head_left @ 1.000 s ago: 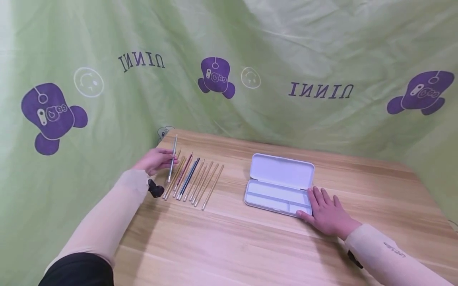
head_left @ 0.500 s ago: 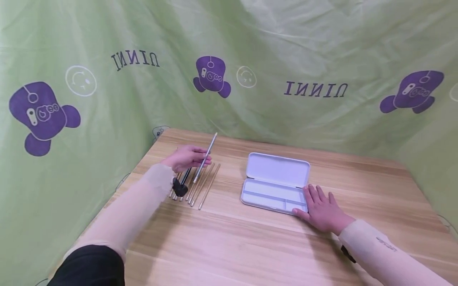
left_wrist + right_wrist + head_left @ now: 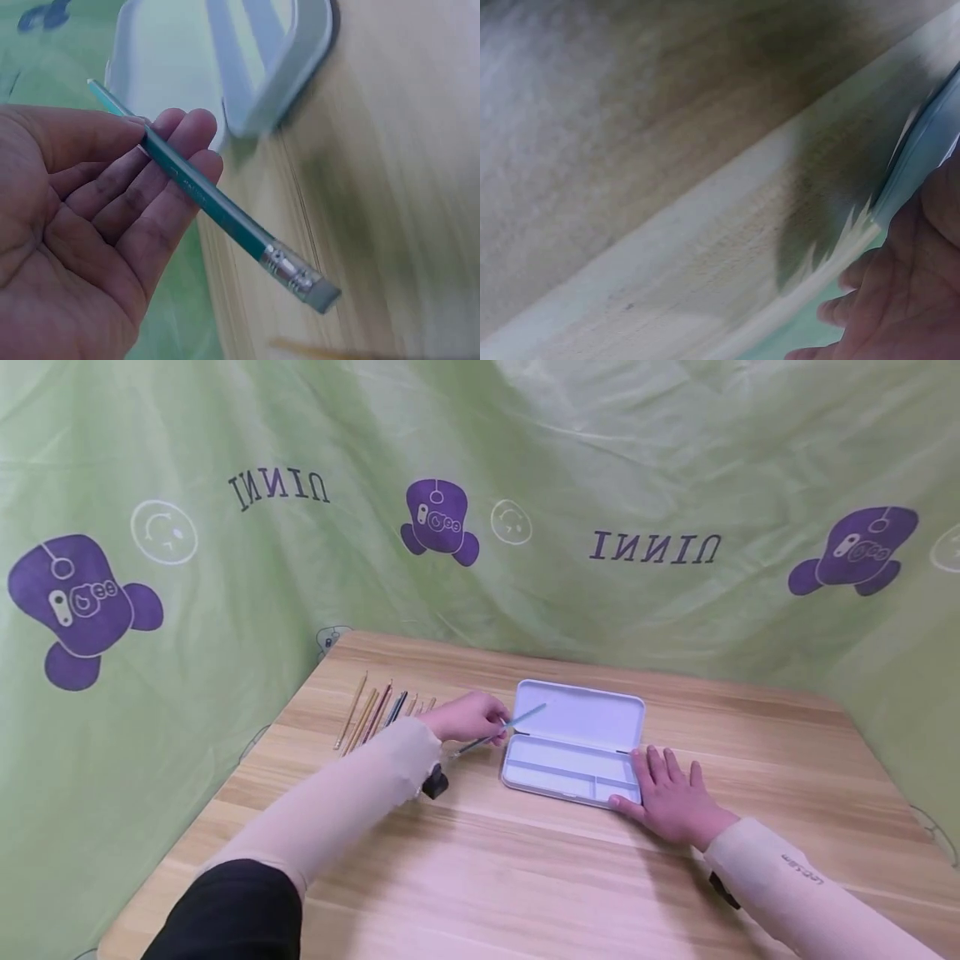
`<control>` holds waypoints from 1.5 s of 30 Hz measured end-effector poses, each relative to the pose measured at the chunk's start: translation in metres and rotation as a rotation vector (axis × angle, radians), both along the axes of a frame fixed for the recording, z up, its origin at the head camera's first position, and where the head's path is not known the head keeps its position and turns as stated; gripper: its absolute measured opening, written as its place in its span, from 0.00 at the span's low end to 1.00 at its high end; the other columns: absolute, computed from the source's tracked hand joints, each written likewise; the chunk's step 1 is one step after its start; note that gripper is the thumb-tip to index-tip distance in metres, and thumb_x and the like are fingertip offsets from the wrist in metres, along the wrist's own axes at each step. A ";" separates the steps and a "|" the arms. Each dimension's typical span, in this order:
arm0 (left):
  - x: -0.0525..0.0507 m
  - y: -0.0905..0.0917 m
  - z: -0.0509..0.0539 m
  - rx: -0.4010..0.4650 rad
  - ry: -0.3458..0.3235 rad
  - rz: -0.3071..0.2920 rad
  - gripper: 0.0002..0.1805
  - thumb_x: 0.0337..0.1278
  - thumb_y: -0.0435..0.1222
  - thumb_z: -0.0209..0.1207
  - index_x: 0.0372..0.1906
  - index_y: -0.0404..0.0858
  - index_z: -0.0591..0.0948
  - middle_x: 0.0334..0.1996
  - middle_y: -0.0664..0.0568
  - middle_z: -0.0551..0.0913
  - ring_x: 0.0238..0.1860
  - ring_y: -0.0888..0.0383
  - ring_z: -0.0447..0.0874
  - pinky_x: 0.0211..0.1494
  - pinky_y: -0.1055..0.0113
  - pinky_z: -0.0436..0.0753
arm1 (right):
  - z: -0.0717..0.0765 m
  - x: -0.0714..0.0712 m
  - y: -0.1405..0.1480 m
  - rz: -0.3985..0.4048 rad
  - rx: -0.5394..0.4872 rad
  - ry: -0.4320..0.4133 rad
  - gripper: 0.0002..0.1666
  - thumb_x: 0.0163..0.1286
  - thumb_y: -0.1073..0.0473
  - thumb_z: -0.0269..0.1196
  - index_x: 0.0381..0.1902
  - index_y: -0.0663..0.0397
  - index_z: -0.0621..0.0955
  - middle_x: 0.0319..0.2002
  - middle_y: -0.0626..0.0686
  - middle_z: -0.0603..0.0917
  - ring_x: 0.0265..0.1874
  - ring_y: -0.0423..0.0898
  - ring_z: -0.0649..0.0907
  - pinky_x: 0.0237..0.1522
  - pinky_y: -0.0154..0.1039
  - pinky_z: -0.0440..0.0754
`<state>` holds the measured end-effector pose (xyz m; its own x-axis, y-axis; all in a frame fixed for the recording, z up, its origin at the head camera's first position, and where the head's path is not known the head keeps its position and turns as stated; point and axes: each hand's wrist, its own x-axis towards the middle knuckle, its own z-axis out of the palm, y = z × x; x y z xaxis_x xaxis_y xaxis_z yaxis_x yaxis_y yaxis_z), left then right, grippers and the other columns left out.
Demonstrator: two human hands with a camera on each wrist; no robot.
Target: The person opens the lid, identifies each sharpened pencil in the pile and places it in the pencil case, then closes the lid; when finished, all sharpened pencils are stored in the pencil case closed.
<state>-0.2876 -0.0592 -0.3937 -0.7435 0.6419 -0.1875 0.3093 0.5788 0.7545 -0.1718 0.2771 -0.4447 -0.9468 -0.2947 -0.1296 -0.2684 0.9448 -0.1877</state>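
My left hand (image 3: pixel 471 718) pinches a green pencil (image 3: pixel 214 202) between thumb and fingertips, just left of an open pencil case (image 3: pixel 577 710). The pencil's eraser end with its metal band points back toward me, and its far end reaches over the raised lid. Inside, the light-coloured case has a long slot and smaller compartments, with nothing lying in them. At the case's right edge rests my right hand (image 3: pixel 675 797), fingers spread and straight. In the right wrist view, part of the case's side (image 3: pixel 919 142) shows beside the palm.
Several pencils (image 3: pixel 367 714) lie side by side on the wooden table (image 3: pixel 480 877), left of the case; my left forearm hides part of them. A green curtain (image 3: pixel 570 435) with purple prints hangs behind the table.
My left hand has carried the green pencil rightward from the row, over the other pencils, to the case's left side. The right hand stays at the case's edge. The view has shifted slightly.
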 end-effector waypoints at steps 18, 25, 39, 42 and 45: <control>-0.016 0.086 -0.007 -0.267 0.180 -0.269 0.15 0.65 0.24 0.61 0.55 0.29 0.86 0.36 0.49 0.90 0.32 0.63 0.86 0.45 0.76 0.81 | -0.001 0.000 -0.001 -0.004 0.018 -0.014 0.59 0.75 0.28 0.53 0.76 0.77 0.56 0.74 0.81 0.54 0.72 0.81 0.53 0.66 0.82 0.44; -0.014 0.105 -0.019 -0.313 0.233 -0.309 0.15 0.63 0.26 0.64 0.54 0.33 0.87 0.38 0.52 0.90 0.33 0.66 0.84 0.51 0.76 0.79 | -0.016 -0.005 0.006 0.006 -0.005 0.005 0.62 0.74 0.24 0.48 0.77 0.75 0.54 0.75 0.80 0.52 0.74 0.80 0.50 0.67 0.82 0.40; -0.010 0.123 -0.031 -0.380 0.358 -0.368 0.18 0.60 0.25 0.62 0.54 0.38 0.88 0.51 0.52 0.88 0.54 0.60 0.83 0.58 0.76 0.76 | -0.015 -0.007 0.007 0.013 -0.001 -0.010 0.63 0.74 0.22 0.46 0.77 0.75 0.54 0.75 0.80 0.53 0.73 0.80 0.50 0.66 0.82 0.41; -0.009 0.120 -0.031 -0.392 0.366 -0.363 0.18 0.61 0.26 0.61 0.54 0.38 0.89 0.51 0.52 0.88 0.54 0.60 0.83 0.58 0.76 0.76 | -0.012 -0.005 0.005 0.009 -0.014 -0.018 0.62 0.74 0.23 0.47 0.77 0.76 0.54 0.75 0.81 0.52 0.73 0.81 0.50 0.66 0.83 0.41; -0.007 0.117 -0.031 -0.389 0.367 -0.355 0.18 0.62 0.26 0.60 0.54 0.39 0.88 0.51 0.52 0.88 0.54 0.60 0.83 0.59 0.76 0.76 | -0.009 -0.003 0.004 0.005 -0.024 -0.013 0.61 0.74 0.25 0.51 0.77 0.76 0.55 0.74 0.82 0.54 0.72 0.82 0.52 0.65 0.83 0.41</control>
<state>-0.2944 0.0579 -0.4247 -0.5583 0.7970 -0.2305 0.7307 0.6039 0.3184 -0.1747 0.2813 -0.4540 -0.9435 -0.3026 -0.1349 -0.2705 0.9387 -0.2136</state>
